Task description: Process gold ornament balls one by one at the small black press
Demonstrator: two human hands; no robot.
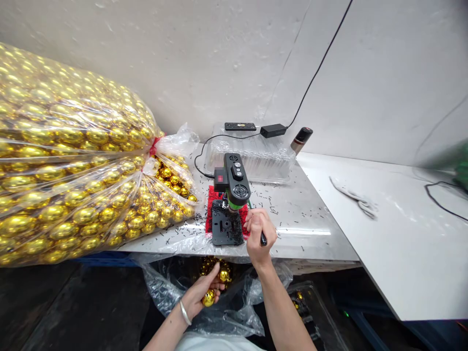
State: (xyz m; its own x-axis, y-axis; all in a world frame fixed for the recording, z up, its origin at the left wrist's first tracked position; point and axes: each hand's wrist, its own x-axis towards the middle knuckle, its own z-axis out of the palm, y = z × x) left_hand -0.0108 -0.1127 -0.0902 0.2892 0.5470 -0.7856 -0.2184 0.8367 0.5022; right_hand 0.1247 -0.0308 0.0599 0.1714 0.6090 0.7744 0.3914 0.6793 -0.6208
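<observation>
My left hand (pixel 199 291), with a silver bangle at the wrist, is closed around a shiny gold ball (pixel 208 298) in front of the table edge. A second gold ball (pixel 224 275) shows at its fingertips; whether the hand also holds that one, I cannot tell. My right hand (pixel 260 233) is wrapped round a lever handle (pixel 263 239), whose black end pokes out below the fist. The lever's green rod runs up beside a small black bench machine (pixel 237 178) with round vents and buttons. Below its head lies a slotted black base plate (pixel 221 229) on a red mat (pixel 209 210).
Large clear bags of gold balls (pixel 73 185) fill the left. Behind the machine stand a clear plastic tray (pixel 252 165), a power adapter (pixel 273 130) and a spray can (pixel 302 139). Black scraps litter the metal tabletop (pixel 310 229). An open plastic bag (pixel 248 312) hangs below the edge.
</observation>
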